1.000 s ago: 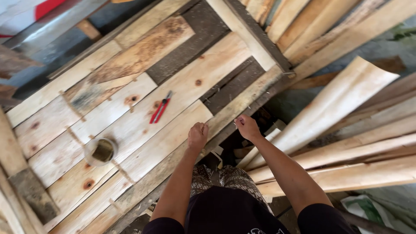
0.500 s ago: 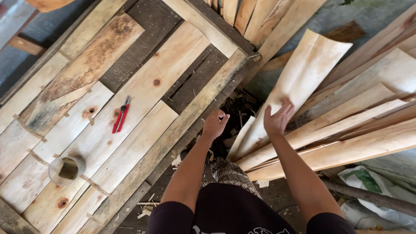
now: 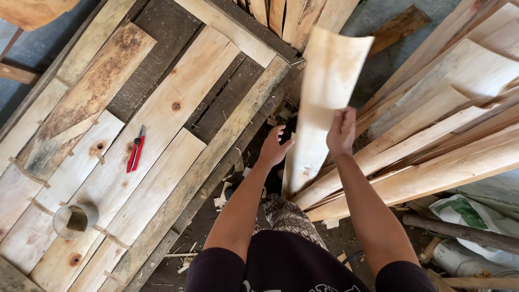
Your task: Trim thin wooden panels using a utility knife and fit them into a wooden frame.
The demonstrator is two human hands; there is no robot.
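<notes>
My right hand (image 3: pixel 341 131) grips the right edge of a thin pale wood sheet (image 3: pixel 324 92) that stands tilted up from the pile of similar sheets (image 3: pixel 432 135) on my right. Spread fingers of my left hand (image 3: pixel 274 147) reach toward the sheet's left edge; whether they touch it I cannot tell. The sheet's lower end rests near the floor between my arms. To my left lies a flat panel of joined boards (image 3: pixel 162 140) with a red utility knife (image 3: pixel 135 156) on it.
A tape roll (image 3: pixel 75 219) sits on the panel near its lower left. Wood scraps (image 3: pixel 227 194) litter the dark floor by the panel's edge. A white and green sack (image 3: pixel 470 213) lies at the right, beside a dark log (image 3: pixel 459 230).
Both hands have left the panel's edge and swung right to the pile. My right hand has taken hold of a sheet and raised it upright. The view has shifted right.
</notes>
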